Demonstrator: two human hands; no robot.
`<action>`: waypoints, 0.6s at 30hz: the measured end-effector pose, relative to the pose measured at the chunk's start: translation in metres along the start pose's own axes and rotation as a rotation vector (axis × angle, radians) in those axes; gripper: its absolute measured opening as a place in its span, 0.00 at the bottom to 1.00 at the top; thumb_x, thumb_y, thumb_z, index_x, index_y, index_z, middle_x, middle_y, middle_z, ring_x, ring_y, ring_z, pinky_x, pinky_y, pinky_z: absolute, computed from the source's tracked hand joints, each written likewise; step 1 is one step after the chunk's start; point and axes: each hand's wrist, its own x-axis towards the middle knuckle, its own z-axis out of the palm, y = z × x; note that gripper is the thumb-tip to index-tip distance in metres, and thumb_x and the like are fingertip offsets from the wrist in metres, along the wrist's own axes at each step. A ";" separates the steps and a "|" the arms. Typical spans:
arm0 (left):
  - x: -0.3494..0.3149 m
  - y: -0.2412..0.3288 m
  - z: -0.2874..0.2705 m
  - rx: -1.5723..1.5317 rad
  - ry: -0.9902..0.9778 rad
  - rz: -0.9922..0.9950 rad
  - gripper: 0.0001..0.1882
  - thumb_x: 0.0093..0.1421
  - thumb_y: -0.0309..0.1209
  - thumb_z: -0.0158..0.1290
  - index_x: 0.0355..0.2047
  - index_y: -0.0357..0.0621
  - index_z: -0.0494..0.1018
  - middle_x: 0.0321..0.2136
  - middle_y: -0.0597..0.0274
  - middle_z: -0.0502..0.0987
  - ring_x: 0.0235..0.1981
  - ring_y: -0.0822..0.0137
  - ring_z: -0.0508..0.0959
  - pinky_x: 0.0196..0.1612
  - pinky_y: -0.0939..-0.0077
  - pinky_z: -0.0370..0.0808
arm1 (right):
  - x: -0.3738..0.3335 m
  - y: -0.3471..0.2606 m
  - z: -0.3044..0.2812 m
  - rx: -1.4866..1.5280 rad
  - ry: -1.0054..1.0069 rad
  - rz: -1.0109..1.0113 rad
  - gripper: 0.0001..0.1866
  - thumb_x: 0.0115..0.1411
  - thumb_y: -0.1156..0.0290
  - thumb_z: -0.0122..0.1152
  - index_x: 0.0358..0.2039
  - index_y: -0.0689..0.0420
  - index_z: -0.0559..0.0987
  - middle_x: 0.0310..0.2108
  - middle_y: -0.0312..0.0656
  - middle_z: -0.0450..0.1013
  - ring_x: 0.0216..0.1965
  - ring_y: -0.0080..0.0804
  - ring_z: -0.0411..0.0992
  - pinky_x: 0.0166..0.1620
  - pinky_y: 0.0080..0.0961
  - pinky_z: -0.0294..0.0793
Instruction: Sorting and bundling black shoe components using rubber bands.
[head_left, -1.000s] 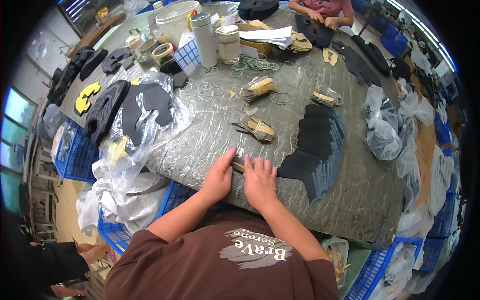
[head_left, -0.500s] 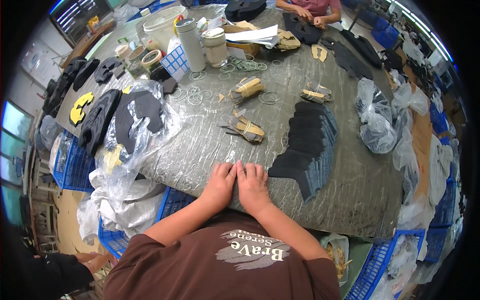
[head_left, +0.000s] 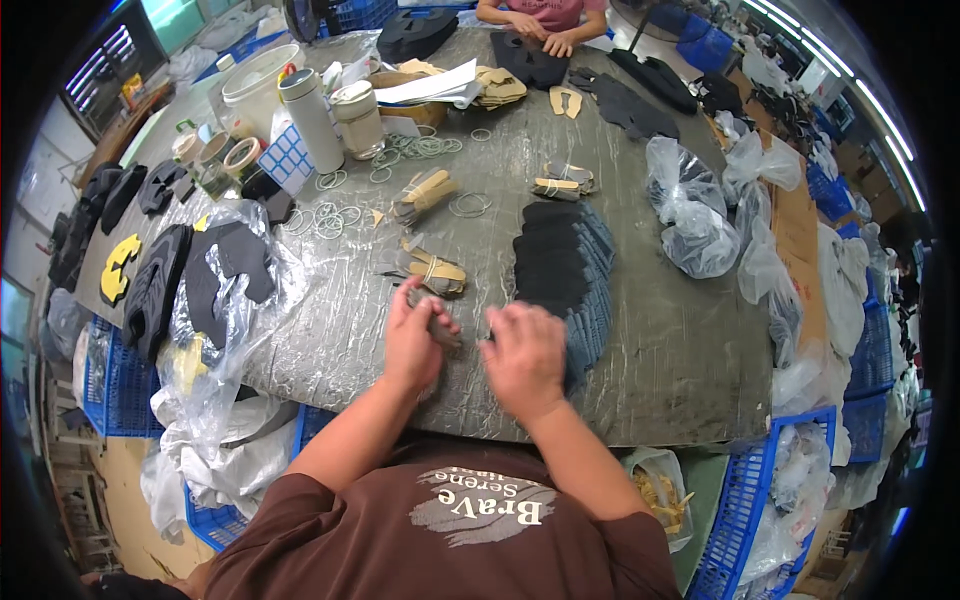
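My left hand (head_left: 412,350) is raised over the near part of the table, its fingers curled around a small dark grey piece (head_left: 440,328), partly hidden by the fingers. To its right, my right hand (head_left: 528,355) is closed at the near left edge of a fanned stack of black and blue-grey fabric pieces (head_left: 562,255). A bit of something dark shows at its fingertips, too small to name. Just beyond my left hand lies a tan and grey bundle (head_left: 438,272) held by a rubber band. Two similar bundles (head_left: 425,193) (head_left: 563,182) lie farther off.
Pale green rubber bands (head_left: 325,220) are scattered toward the back left, near a white flask (head_left: 312,120) and a jar (head_left: 358,118). Black cut pieces (head_left: 225,265) lie on plastic at left. Clear bags (head_left: 690,215) line the right side. Across the table, a person's hands (head_left: 545,35) handle black material.
My hands were together with fingertips touching at the table's near edge. Now they are apart, the left around a grey piece and the right by the stack. The whole view has shifted.
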 end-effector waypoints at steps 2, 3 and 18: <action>0.006 0.008 -0.001 -0.002 -0.111 -0.056 0.20 0.64 0.25 0.39 0.56 0.46 0.54 0.28 0.63 0.65 0.25 0.71 0.66 0.28 0.79 0.67 | -0.008 0.042 -0.009 -0.235 -0.141 0.102 0.34 0.51 0.54 0.60 0.57 0.55 0.66 0.61 0.49 0.54 0.63 0.48 0.49 0.59 0.54 0.47; 0.005 0.012 -0.004 0.002 -0.217 -0.111 0.19 0.64 0.26 0.39 0.56 0.47 0.55 0.27 0.63 0.65 0.24 0.71 0.65 0.26 0.79 0.65 | -0.014 0.053 -0.012 -0.287 -0.255 0.154 0.37 0.52 0.50 0.59 0.60 0.55 0.63 0.65 0.50 0.47 0.67 0.50 0.41 0.62 0.57 0.41; -0.062 0.000 -0.003 1.068 -0.954 0.190 0.26 0.60 0.22 0.44 0.59 0.37 0.56 0.38 0.52 0.65 0.42 0.57 0.67 0.49 0.69 0.65 | -0.060 -0.008 -0.030 0.797 -0.035 0.486 0.03 0.54 0.80 0.59 0.30 0.65 0.79 0.24 0.39 0.75 0.22 0.17 0.68 0.26 0.16 0.66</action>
